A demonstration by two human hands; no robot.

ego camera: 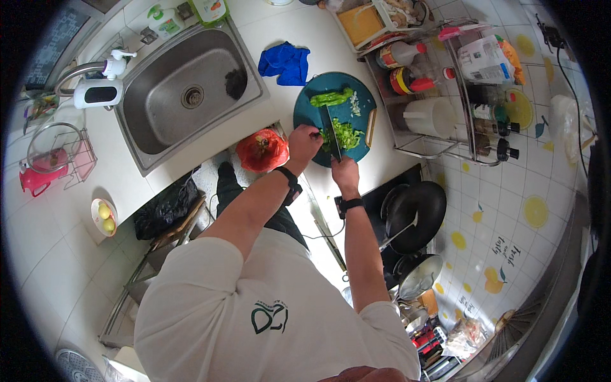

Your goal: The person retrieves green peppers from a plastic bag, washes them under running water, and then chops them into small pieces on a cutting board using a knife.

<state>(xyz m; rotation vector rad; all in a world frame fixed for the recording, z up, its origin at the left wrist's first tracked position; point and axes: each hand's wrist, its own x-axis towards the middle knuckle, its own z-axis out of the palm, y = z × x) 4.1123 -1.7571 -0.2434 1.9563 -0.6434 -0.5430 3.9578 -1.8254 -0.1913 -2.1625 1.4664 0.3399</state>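
My right hand (345,173) grips the handle of a kitchen knife (330,130), whose dark blade points away from me over a round teal cutting board (312,86). Chopped green pepper (348,135) is heaped beside the blade, mostly to its right. Long green peppers (332,98) lie whole near the blade's tip, with chopped garlic (354,104) to their right. At the board's left edge is my left hand (304,144), fingers curled near the blade and the chopped pepper. A small dark spot shows at its fingertips; whether it holds something is unclear.
Left of the board are a steel sink (162,86) and a blue cloth (285,63). A red bag-lined bin (261,150) sits below the counter edge. On the right stand a rack (420,148) with bottles and a black wok (420,217) on the stove.
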